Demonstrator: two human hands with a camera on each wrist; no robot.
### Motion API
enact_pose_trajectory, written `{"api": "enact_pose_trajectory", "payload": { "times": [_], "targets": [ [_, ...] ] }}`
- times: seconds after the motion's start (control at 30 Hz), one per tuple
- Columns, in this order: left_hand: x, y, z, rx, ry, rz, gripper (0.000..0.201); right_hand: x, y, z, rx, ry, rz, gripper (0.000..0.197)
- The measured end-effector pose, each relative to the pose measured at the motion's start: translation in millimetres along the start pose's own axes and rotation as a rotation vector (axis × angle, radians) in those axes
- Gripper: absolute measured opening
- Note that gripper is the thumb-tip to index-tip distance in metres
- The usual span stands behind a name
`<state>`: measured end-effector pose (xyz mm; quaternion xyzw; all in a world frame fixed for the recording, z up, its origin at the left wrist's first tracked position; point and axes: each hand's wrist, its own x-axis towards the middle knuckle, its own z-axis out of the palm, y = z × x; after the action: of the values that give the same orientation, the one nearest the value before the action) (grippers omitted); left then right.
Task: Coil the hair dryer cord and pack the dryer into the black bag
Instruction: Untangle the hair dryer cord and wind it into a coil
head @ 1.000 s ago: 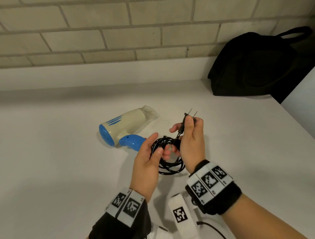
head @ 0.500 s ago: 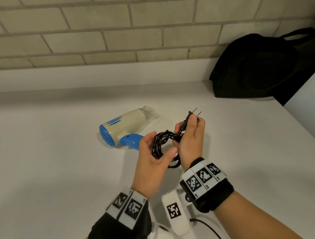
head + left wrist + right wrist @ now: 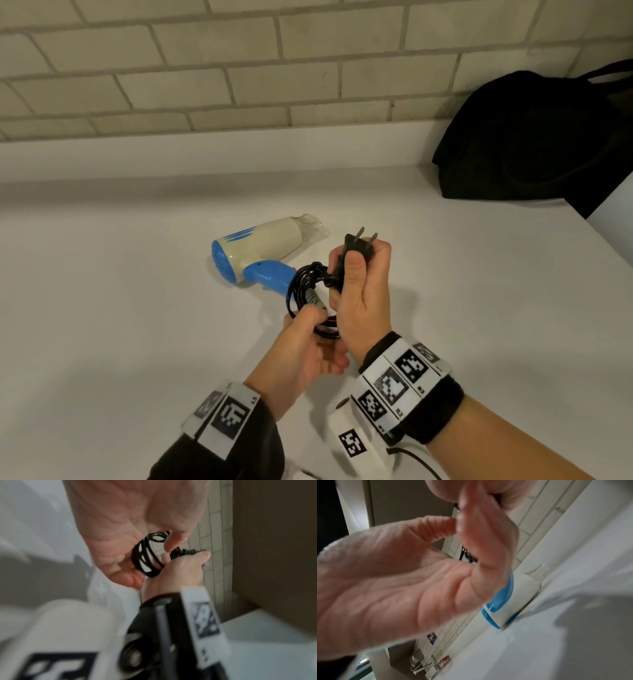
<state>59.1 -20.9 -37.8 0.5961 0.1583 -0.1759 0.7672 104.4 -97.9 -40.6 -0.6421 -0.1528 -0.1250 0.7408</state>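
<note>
Black cord (image 3: pixel 306 291), one coil, gripped by left hand (image 3: pixel 301 356); right hand (image 3: pixel 363 294) pinches one two-pronged plug (image 3: pixel 359 245).

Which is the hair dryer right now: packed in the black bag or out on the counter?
Out. The hair dryer lies on its side on the white counter, apart from the black bag against the wall.

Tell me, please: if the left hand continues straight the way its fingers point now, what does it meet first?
Probably the blue handle of the hair dryer. The left hand grips the coiled cord and points up and away toward it; the dryer lies just beyond the coil, though depth is unclear.
</note>
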Motion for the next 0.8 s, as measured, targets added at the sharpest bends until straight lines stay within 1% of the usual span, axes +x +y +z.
{"api": "enact_pose_trajectory", "payload": {
  "times": [0.07, 0.17, 0.23, 0.3, 0.33, 0.37, 0.4, 0.47, 0.5, 0.53, 0.57, 0.6, 0.63, 0.67, 0.7, 0.73, 0.77, 0.8],
  "targets": [
    [0.6, -0.4, 0.6, 0.017, 0.007, 0.056, 0.026, -2.0, 2.9, -1.7, -0.005, -0.001, 0.007, 0.023],
    [4.5, -6.5, -0.2, 0.102, 0.103, 0.088, 0.025, -5.6, 4.6, -0.7, -0.012, -0.031, 0.033, 0.036],
    [4.6, -10.6, -1.2, 0.175, 0.137, 0.123, 0.024, -7.2, 6.4, 0.6, -0.007, -0.05, 0.053, 0.04],
    [2.7, -11.6, -2.4, 0.263, 0.155, 0.191, 0.023, -7.4, 7.2, 1.0, 0.0, -0.043, 0.089, 0.034],
    [1.9, -11.3, -2.6, 0.299, 0.166, 0.227, 0.021, -6.1, 7.2, 0.4, 0.021, -0.026, 0.124, 0.025],
    [1.1, -11.1, -2.8, 0.327, 0.176, 0.256, 0.019, -4.6, 7.2, -0.6, 0.066, -0.005, 0.181, 0.016],
    [0.9, -11.4, -2.8, 0.351, 0.183, 0.281, 0.017, -2.9, 7.1, -1.6, 0.119, 0.016, 0.253, 0.011],
    [-0.1, -10.3, -1.9, 0.399, 0.164, 0.301, 0.016, 1.0, 6.9, -3.9, 0.185, 0.05, 0.361, 0.015],
    [-0.3, -8.2, -2.5, 0.413, 0.127, 0.287, 0.017, 3.4, 7.8, -5.4, 0.183, 0.061, 0.382, 0.016],
    [-1.4, -4.2, -4.0, 0.426, 0.077, 0.256, 0.022, 6.5, 7.9, -7.2, 0.169, 0.063, 0.389, 0.016],
    [-3.4, 0.9, -7.2, 0.463, 0.037, 0.214, 0.034, 9.8, 7.9, -9.5, 0.155, 0.063, 0.39, 0.016],
    [-6.6, 7.2, -11.4, 0.52, 0.025, 0.179, 0.052, 13.0, 6.7, -11.6, 0.146, 0.055, 0.385, 0.016],
    [-10.2, 13.6, -15.3, 0.596, 0.053, 0.173, 0.071, 15.8, 5.6, -14.2, 0.136, 0.04, 0.373, 0.016],
    [-12.4, 20.0, -19.5, 0.677, 0.124, 0.205, 0.085, 18.2, 4.2, -16.4, 0.13, 0.02, 0.353, 0.015],
    [-12.9, 25.6, -23.1, 0.732, 0.212, 0.265, 0.093, 19.2, 3.1, -17.6, 0.121, -0.003, 0.329, 0.015],
    [-11.3, 29.5, -25.0, 0.744, 0.279, 0.331, 0.091, 18.8, 2.8, -17.2, 0.105, -0.024, 0.304, 0.015],
    [-7.6, 31.6, -25.6, 0.724, 0.298, 0.388, 0.083, 17.3, 3.9, -15.4, 0.082, -0.042, 0.275, 0.015],
    [-2.6, 32.5, -24.5, 0.694, 0.27, 0.417, 0.072, 15.4, 5.1, -13.0, 0.061, -0.057, 0.245, 0.013]
  ]
}}
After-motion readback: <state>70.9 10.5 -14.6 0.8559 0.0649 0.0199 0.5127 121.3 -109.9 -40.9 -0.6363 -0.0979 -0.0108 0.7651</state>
